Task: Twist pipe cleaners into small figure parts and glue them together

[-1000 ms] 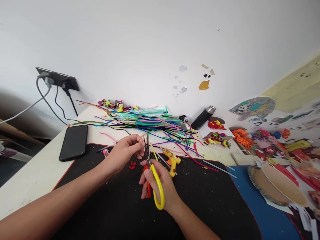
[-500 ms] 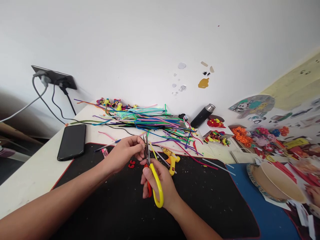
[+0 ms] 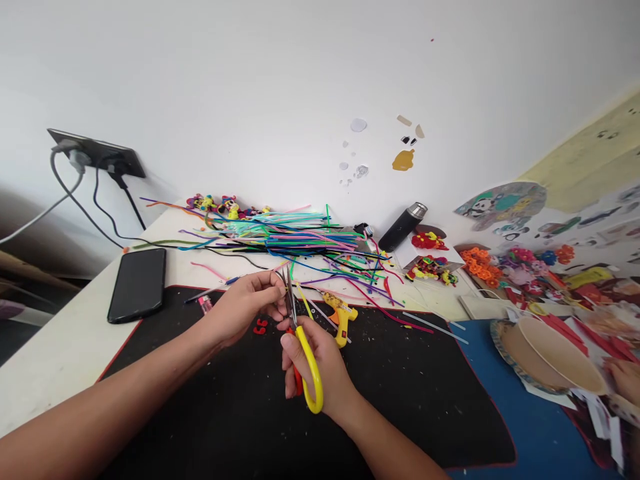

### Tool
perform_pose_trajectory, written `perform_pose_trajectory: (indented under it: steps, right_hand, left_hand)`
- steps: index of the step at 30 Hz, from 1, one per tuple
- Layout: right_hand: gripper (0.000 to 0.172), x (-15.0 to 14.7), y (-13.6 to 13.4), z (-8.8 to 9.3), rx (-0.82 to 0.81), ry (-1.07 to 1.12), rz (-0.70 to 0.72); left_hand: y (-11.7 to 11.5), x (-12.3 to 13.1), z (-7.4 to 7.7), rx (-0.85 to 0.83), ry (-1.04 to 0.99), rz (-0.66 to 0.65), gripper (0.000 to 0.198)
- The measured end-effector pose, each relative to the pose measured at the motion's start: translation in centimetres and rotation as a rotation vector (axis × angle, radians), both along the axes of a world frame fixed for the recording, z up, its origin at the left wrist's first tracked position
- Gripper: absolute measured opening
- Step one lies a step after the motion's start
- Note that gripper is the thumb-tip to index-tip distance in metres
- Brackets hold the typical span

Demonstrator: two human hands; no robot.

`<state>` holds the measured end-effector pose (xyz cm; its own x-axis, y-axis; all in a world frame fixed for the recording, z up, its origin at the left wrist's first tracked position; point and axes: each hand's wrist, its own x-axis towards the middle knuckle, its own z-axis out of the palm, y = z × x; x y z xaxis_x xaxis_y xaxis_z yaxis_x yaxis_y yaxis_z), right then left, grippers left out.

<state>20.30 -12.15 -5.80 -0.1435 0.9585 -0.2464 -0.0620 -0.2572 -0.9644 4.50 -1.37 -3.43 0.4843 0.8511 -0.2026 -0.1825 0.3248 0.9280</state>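
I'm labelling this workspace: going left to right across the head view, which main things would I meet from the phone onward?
Black phone → left hand → scissors → yellow glue gun → black flask → orange flowers → pale bowl-like container.

Craft workspace, scissors (image 3: 303, 339), heaped pipe cleaners (image 3: 310, 241), glue gun (image 3: 343, 320)

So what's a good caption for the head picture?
Right hand holds yellow-and-red scissors beside the left hand, above a black mat.
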Motion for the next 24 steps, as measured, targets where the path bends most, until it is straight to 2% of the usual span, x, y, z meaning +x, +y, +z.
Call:
perform_pose_trajectory:
  steps: [6, 15, 20, 24]
  right_hand:
    - [0.058, 0.0, 0.0, -0.1, -0.022, 0.008, -0.015]
    - [0.044, -0.7, 0.3, 0.1, -0.106, -0.064, -0.064]
    - [0.038, -0.8, 0.4, -0.6, -0.13, -0.069, -0.084]
    - [0.04, -0.9, 0.5, -1.2, -0.142, -0.062, -0.13]
  left_hand:
    - [0.0, 0.1, -0.2, -0.01, 0.0, -0.007, 0.026]
    - [0.0, 0.4, -0.7, -0.004, 0.036, 0.013, 0.025]
    - [-0.1, 0.7, -1.2, -0.031, 0.051, 0.012, 0.026]
    - [-0.2, 1.0, -1.3, -0.051, 0.054, 0.005, 0.026]
